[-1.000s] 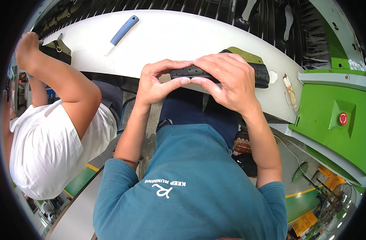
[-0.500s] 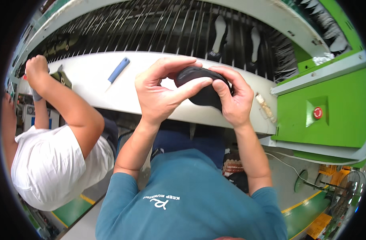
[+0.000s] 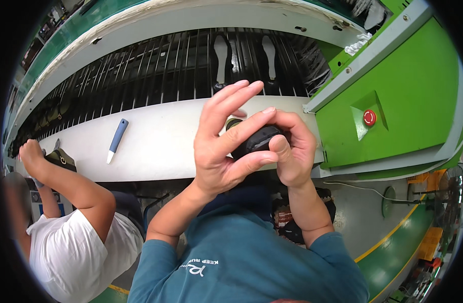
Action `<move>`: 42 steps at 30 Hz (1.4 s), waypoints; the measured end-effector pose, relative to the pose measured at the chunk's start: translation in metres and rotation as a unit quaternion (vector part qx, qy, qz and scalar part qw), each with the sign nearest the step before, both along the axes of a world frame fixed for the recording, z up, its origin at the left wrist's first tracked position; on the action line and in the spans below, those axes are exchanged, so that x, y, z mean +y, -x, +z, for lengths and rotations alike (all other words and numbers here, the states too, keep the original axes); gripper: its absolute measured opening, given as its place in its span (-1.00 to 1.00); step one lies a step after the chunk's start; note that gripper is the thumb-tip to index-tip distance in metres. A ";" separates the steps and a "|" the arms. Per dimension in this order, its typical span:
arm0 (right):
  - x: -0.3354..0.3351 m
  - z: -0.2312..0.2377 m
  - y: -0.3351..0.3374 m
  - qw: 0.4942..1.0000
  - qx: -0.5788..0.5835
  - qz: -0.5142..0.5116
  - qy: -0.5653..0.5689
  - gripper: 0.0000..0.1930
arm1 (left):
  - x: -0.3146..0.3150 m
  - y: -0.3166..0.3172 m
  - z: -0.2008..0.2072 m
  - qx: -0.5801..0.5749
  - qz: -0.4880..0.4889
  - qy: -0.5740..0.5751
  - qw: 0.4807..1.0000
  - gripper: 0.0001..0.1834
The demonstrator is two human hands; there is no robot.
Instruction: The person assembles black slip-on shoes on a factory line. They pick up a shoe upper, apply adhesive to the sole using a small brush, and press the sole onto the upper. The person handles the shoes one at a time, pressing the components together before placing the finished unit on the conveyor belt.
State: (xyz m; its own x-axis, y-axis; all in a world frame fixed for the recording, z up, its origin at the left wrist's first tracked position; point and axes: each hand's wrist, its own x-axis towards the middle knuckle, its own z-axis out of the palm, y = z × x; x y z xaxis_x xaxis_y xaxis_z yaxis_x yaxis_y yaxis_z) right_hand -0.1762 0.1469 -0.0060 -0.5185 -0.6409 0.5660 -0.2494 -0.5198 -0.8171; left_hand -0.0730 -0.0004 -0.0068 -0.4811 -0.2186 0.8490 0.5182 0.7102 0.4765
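Above the front part of the white work ledge, both hands are on a black shoe (image 3: 257, 141), one end of it turned toward me. My right hand (image 3: 297, 146) wraps round its right side, thumb pressed on the near end. My left hand (image 3: 219, 144) has its thumb and index finger against the shoe's left side, while its other fingers stretch out and apart. An olive edge shows between the left fingers. The hands hide much of the shoe. A blue-handled tool (image 3: 119, 137) with a pale flat tip lies on the ledge to the left.
Beyond the white ledge (image 3: 155, 151) runs a roller conveyor (image 3: 166, 70), bearing two dark shoes with pale soles (image 3: 221, 55). A green machine housing (image 3: 393, 121) with a red button (image 3: 369, 117) stands right. At left, a co-worker's arm (image 3: 75, 187) reaches near an olive shoe (image 3: 60, 159).
The shoe is lower and has been turned. My left hand has opened its outer fingers away from it. My view has shifted right, so the conveyor and housing appear further left.
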 end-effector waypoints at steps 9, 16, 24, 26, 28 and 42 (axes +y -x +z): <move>0.003 -0.009 0.013 0.998 -0.050 -0.034 0.033 -0.62 | 0.021 0.034 -0.009 0.013 -0.053 -0.057 0.997 -0.42; -0.031 -0.005 0.029 0.988 -0.077 -0.129 0.027 -0.65 | 0.009 0.057 -0.011 -0.007 -0.023 -0.186 0.982 -0.56; -0.028 -0.024 0.094 0.961 -0.259 -0.081 0.048 -0.45 | -0.026 0.021 -0.111 -0.181 0.012 -0.327 0.927 -0.32; -0.024 -0.029 0.099 0.957 -0.266 -0.099 0.058 -0.44 | -0.021 0.000 -0.126 -0.226 0.011 -0.334 0.915 -0.27; -0.019 -0.032 0.101 0.956 -0.267 -0.104 0.065 -0.43 | -0.013 -0.012 -0.134 -0.227 -0.004 -0.323 0.919 -0.44; 0.009 -0.035 0.058 0.900 -0.414 0.058 0.126 -0.44 | 0.042 -0.037 -0.064 -0.235 0.027 -0.141 0.961 0.20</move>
State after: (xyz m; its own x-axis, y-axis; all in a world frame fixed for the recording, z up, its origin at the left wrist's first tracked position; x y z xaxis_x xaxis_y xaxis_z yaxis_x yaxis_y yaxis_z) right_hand -0.2340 0.1557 -0.0407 -0.7678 -0.6225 0.1519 0.4574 -0.6985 -0.5503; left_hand -0.0356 0.0411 -0.0713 -0.7786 -0.4428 0.4445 0.1655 0.5385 0.8262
